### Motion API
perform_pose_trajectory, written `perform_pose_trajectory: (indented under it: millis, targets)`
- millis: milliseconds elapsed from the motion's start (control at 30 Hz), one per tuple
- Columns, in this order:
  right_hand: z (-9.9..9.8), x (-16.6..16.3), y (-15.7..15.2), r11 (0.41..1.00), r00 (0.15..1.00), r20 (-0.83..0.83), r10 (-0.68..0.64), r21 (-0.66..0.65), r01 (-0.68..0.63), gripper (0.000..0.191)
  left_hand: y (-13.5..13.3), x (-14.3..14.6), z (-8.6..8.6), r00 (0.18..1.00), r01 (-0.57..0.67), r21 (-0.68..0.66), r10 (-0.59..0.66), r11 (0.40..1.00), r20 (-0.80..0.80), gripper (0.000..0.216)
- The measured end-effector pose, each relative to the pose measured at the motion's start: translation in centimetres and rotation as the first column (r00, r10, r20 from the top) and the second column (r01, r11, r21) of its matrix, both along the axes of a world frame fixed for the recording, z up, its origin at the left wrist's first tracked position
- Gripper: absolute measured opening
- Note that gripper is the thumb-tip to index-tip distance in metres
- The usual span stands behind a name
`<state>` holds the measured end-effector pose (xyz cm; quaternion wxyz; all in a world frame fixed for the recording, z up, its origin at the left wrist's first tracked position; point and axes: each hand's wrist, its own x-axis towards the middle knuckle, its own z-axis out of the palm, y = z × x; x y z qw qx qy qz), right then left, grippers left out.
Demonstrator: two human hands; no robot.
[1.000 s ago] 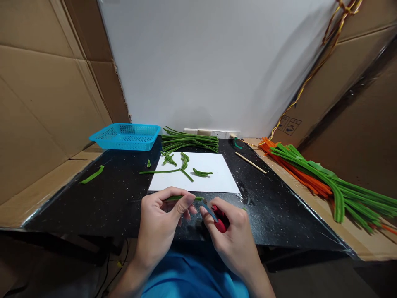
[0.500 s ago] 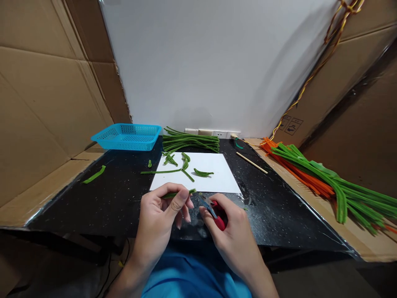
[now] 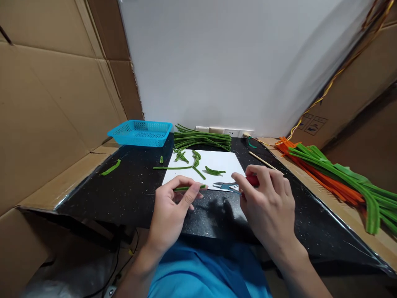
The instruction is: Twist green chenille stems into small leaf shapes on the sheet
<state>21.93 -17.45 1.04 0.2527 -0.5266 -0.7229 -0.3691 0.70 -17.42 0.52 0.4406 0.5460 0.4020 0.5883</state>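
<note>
The left hand has its grip closed on a short green stem, pinched between thumb and fingers at the near edge of the paper. The right hand has its grip closed around the red handle of the pliers, whose head points left over the paper's near right part, apart from the stem. On the paper lie a curved green leaf, a leaf cluster and a forked sprig, one arm of which runs past the paper's left edge. Behind the paper a green bundle rests on the black table. Left of the paper are a flat green strip and, farther back, a blue basket. Right of it lie a thin stick and, farther out, orange strips beside green strips.
</note>
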Motion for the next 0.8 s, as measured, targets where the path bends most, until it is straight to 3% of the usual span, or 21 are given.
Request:
perform_pose_trajectory:
  millis: [233,467,667,800]
  targets:
    - [-0.2,-0.5,0.2,0.998,0.998,-0.069,0.015,-0.062,-0.019,0.024,-0.1,0.5,-0.1,0.994,0.056,0.012,-0.055,0.998,-0.092,0.027]
    - [-0.8,-0.8,-0.1,0.996,0.987,-0.162,0.022,-0.078,-0.036,0.025,0.3,-0.3,-0.4,0.971,-0.115,0.063,0.125,0.991,-0.202,0.026]
    - [-1.0,-0.7,-0.3,0.993,0.980,-0.188,0.062,-0.091,-0.080,0.029,-0.3,0.1,0.1,0.995,0.026,0.019,-0.024,0.999,-0.094,0.030]
    - [-1.2,-0.7,-0.3,0.986,0.961,-0.256,0.104,-0.103,-0.134,0.030,-0.7,0.6,0.3,0.998,0.023,0.011,-0.023,1.000,-0.059,0.029]
